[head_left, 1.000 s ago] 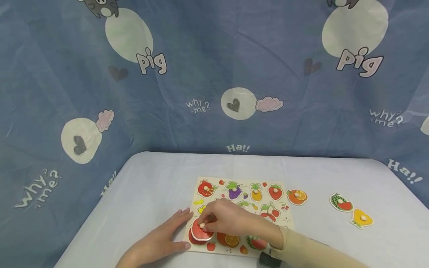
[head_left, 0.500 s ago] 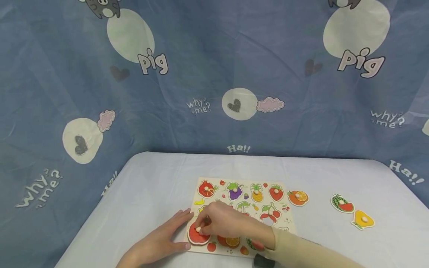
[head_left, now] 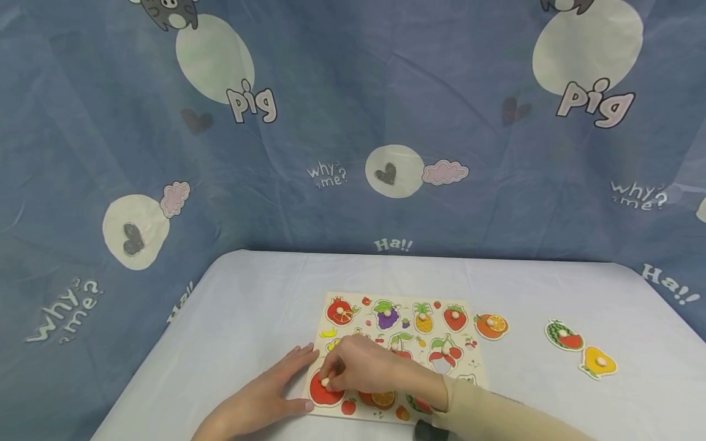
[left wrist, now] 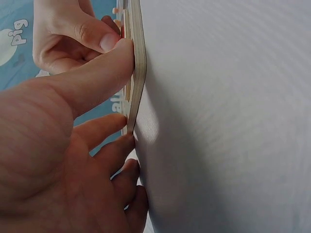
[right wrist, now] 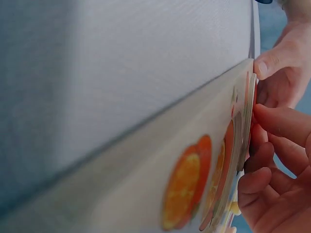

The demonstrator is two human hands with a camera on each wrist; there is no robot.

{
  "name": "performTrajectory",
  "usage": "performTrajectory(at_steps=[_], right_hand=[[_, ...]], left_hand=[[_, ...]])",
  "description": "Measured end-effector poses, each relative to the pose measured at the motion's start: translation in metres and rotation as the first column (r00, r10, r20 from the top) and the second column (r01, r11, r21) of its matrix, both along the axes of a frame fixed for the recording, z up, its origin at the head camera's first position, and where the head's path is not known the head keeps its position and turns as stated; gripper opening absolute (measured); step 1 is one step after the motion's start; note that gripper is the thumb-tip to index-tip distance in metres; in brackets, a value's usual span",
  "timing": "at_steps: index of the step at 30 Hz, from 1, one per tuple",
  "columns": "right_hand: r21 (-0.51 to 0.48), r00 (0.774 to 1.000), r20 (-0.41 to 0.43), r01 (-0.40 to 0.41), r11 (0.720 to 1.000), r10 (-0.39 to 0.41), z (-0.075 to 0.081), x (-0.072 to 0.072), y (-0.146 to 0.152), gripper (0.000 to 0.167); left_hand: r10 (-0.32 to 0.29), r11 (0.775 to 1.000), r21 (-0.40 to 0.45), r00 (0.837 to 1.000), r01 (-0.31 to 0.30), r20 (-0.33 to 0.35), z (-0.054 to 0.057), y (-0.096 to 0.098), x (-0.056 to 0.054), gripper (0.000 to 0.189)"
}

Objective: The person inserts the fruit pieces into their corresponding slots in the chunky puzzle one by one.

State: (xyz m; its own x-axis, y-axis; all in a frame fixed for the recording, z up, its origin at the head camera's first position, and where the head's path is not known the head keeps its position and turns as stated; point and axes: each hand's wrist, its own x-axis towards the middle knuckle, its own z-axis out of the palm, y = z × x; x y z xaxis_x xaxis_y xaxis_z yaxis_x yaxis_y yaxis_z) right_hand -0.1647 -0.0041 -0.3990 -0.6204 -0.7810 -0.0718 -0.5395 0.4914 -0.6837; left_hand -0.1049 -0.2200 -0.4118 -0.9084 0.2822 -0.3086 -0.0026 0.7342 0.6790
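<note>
My right hand (head_left: 366, 361) pinches the small knob of a red, round fruit puzzle piece (head_left: 324, 395) at the board's front left corner. Right wrist view: the piece (right wrist: 254, 92) lies against the board face; whether it sits flush I cannot tell. The wooden fruit puzzle board (head_left: 361, 313) carries several knobbed fruit pieces, partly hidden by my right forearm. My left hand (head_left: 265, 383) rests at the board's left edge. In the left wrist view, the thumb of that hand (left wrist: 63, 141) touches the board's edge and its fingers spread along it.
An orange piece (head_left: 491, 326) lies by the board's right edge. Farther right are a watermelon piece (head_left: 564, 335) and a yellow pear-shaped piece (head_left: 598, 362). A black object (head_left: 430, 432) is below my right wrist. A blue printed curtain (head_left: 309, 208) hangs behind the white table (head_left: 248, 294).
My right hand has moved the red piece slightly left and down, from askew over the corner's printed red shape to lined up with it. The left hand has stayed put.
</note>
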Motion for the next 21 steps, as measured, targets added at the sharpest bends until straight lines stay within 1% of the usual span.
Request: performTrajectory(at_steps=[5, 11, 18, 21], right_hand=[[-0.003, 0.999, -0.031, -0.006, 1.000, 0.006, -0.0026, -0.0012, -0.0001, 0.011], [-0.003, 1.000, -0.025, -0.009, 1.000, 0.009, -0.0036, -0.0028, 0.0000, 0.009], [-0.003, 0.997, -0.048, -0.067, 0.998, 0.067, -0.0025, -0.0031, 0.0027, 0.012], [0.000, 0.997, -0.038, -0.070, 0.998, 0.070, -0.0018, -0.0032, 0.0055, 0.014]], left_hand=[[0.001, 1.000, -0.005, 1.000, -0.001, 0.012, -0.0008, 0.0005, -0.0008, 0.083], [-0.003, 1.000, -0.005, 1.000, 0.003, 0.006, -0.0004, -0.0001, -0.0010, 0.083], [-0.014, 1.000, 0.001, 1.000, 0.014, -0.003, -0.0012, -0.0009, -0.0011, 0.083], [-0.021, 1.000, 0.012, 1.000, 0.021, -0.011, -0.0018, -0.0022, -0.0005, 0.082]])
